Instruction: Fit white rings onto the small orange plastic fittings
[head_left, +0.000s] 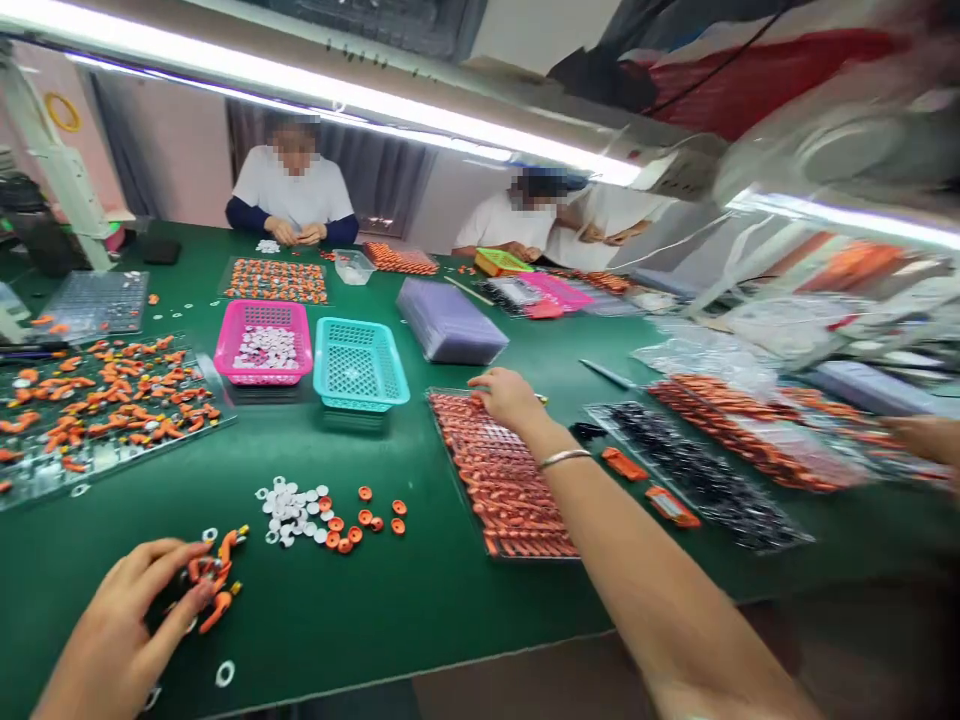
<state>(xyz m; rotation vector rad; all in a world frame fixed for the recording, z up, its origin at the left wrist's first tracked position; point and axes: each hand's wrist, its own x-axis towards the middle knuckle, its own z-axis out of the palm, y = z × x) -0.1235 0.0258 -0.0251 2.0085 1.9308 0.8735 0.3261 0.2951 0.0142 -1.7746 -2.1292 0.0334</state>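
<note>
Though the orange packet (667, 507) has a label too small to read, green table (420, 610) stretches from the white discs (289, 510) to its near edge. There the left hand's (124, 620) fingers close around orange parts (217, 572); the right hand's (511, 400) bend at the tray's (517, 555) far edge, grip unclear.

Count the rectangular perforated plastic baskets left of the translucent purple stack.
2: the pink perforated plastic basket holding white pieces, and the turquoise perforated plastic basket between it and the purple stack.

The small parts (218, 608) are orange, the table (420, 620) green.
</note>
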